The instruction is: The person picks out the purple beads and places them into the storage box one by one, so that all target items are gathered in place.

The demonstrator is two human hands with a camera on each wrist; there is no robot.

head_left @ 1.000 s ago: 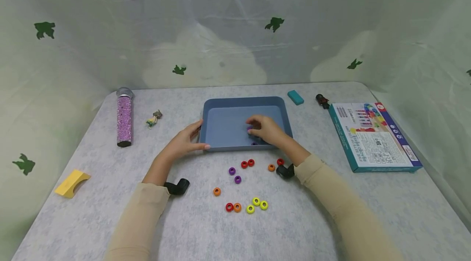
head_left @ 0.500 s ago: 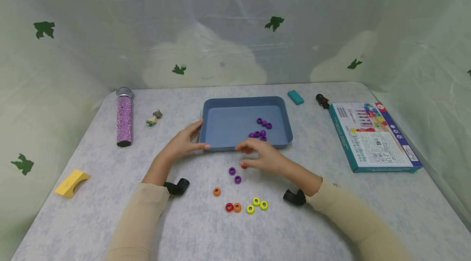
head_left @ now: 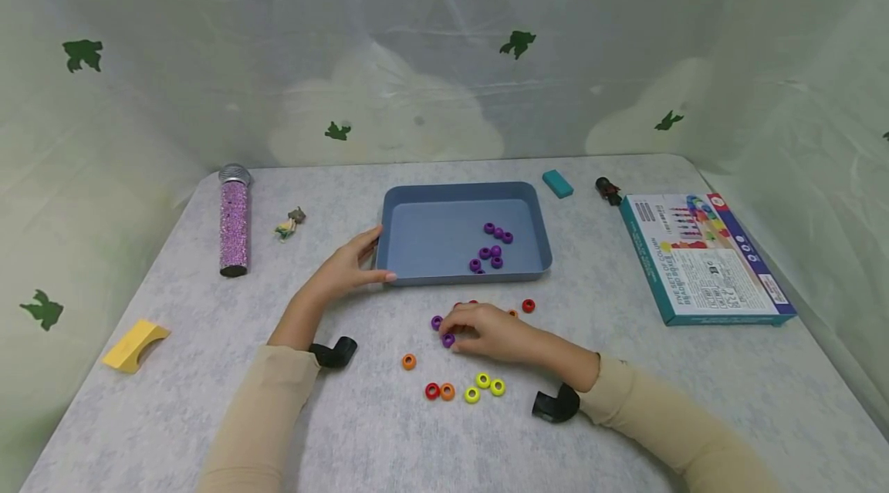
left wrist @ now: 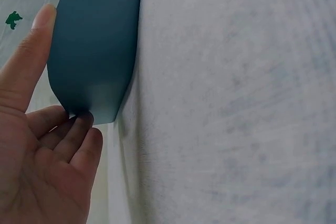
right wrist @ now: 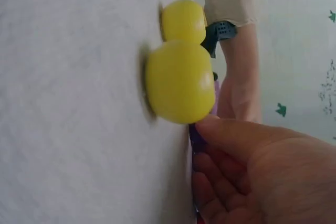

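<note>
My left hand (head_left: 342, 269) holds the blue tray (head_left: 427, 246) at its near left corner. In the left wrist view, the thumb lies along the rim of the tray (left wrist: 97, 40) and the curled fingers bear on its wall. Just in front of the tray, my right hand (head_left: 495, 332) pinches a purple bead (head_left: 447, 340) between thumb and fingers at the table. Another purple bead (head_left: 436, 322) lies beside the fingertips. Several purple beads (head_left: 496, 251) are in the tray's right half. Two yellow beads (right wrist: 181, 82) loom large in the right wrist view, partly hiding the pinch.
Yellow beads (head_left: 482, 380), orange beads (head_left: 409, 362) and red beads (head_left: 529, 305) lie on the table. A glittery microphone (head_left: 234, 223), small figurine (head_left: 289, 224) and yellow arch block (head_left: 135, 346) are left. A teal block (head_left: 558, 184), dark figurine (head_left: 608, 190) and flat box (head_left: 708, 258) are right.
My right hand has come out of the tray, leaving purple beads there, and moved toward me to a purple bead on the table. My left hand has stayed at the tray.
</note>
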